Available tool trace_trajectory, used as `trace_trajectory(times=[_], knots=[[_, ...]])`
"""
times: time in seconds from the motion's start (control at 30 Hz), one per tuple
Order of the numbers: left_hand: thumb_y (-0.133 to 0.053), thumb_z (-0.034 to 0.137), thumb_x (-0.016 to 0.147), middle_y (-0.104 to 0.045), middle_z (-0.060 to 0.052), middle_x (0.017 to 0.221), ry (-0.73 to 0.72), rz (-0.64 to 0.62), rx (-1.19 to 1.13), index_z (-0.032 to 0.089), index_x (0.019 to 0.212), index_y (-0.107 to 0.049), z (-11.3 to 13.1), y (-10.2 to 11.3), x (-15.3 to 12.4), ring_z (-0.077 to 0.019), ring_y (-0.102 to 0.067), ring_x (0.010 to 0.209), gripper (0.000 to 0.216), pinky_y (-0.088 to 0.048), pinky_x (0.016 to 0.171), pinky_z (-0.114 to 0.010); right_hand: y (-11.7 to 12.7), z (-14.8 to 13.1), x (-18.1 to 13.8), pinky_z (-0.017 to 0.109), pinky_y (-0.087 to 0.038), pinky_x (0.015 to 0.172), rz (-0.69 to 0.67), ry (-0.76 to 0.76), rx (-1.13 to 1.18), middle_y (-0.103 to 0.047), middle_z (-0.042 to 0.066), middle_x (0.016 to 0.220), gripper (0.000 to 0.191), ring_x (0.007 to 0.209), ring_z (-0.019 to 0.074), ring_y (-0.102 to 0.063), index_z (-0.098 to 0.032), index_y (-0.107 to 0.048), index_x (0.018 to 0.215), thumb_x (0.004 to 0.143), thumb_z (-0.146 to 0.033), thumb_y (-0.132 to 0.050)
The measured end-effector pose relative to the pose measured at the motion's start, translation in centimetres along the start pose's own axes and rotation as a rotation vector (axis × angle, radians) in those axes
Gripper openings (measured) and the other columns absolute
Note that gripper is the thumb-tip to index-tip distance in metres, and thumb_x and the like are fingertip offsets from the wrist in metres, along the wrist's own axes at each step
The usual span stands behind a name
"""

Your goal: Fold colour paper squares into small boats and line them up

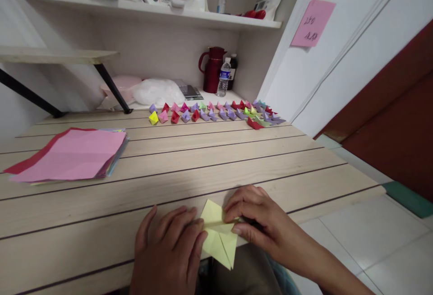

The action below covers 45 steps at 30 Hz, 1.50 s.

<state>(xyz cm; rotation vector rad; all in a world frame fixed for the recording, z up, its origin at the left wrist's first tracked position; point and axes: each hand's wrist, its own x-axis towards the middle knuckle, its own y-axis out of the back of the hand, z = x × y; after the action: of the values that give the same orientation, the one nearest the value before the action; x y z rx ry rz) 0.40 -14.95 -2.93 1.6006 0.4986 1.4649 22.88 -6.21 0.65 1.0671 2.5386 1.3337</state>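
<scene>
A pale yellow sheet of origami paper, partly folded into pointed flaps, lies at the front edge of the table, its lower corner sticking out past the edge. My left hand rests on the table with thumb and index finger closed on the paper's left side, the other fingers spread over the wood. From the right, my right hand pinches the paper's right corner between thumb and curled fingers. Part of the fold is hidden beneath the fingertips of both hands.
A stack of coloured paper lies on the left of the slatted table. Rows of small folded paper boats stand along the back. Behind them are a dark red jug, a water bottle and a white plastic bag.
</scene>
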Motion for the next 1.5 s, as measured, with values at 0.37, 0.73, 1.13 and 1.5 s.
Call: trace_trajectory(times=[0.37,0.73,1.13,1.5], knots=[[-0.068,0.027,0.080,-0.074,0.014,0.102,0.059,0.051,-0.040,0.036,0.094,-0.065,0.0,-0.4,0.1,-0.0120,-0.067,0.095,0.016,-0.017,0.112,-0.031,-1.3,-0.5,0.6,0.037,-0.042,0.079,0.080,-0.111,-0.145,-0.058,0.002,0.092,0.005,0.090,0.0213,-0.053,-0.023,-0.058,0.088,0.092,-0.025,-0.059],[-0.064,0.037,0.083,-0.073,-0.004,0.108,0.040,0.074,0.117,0.021,0.110,-0.059,0.1,-1.0,-0.4,-0.0198,-0.066,0.097,0.031,-0.036,0.098,-0.038,-2.1,-1.2,1.9,0.040,-0.039,0.076,0.079,-0.207,-0.283,-0.056,0.005,0.088,0.016,0.086,0.0240,-0.046,-0.019,-0.055,0.079,0.087,-0.028,-0.066],[-0.029,0.047,0.100,-0.058,-0.002,0.137,-0.256,-0.006,0.190,0.021,0.126,-0.058,1.2,-2.1,-1.1,-0.0229,-0.058,0.119,0.047,0.007,0.119,-0.062,-2.5,-0.8,1.2,0.047,-0.045,0.091,0.223,-0.113,-0.312,-0.052,0.013,0.128,0.036,0.114,0.0287,-0.051,-0.022,-0.054,0.123,0.088,-0.016,-0.057],[-0.049,0.039,0.090,-0.051,-0.002,0.144,-0.263,-0.123,0.248,0.019,0.136,-0.050,1.1,-0.5,-0.7,-0.0232,-0.054,0.126,0.050,0.006,0.120,-0.053,-0.9,-1.0,-3.0,0.050,-0.036,0.110,-0.083,0.119,-0.392,-0.056,0.010,0.140,0.061,0.137,0.0288,-0.041,-0.023,-0.042,0.145,0.093,-0.051,-0.054]])
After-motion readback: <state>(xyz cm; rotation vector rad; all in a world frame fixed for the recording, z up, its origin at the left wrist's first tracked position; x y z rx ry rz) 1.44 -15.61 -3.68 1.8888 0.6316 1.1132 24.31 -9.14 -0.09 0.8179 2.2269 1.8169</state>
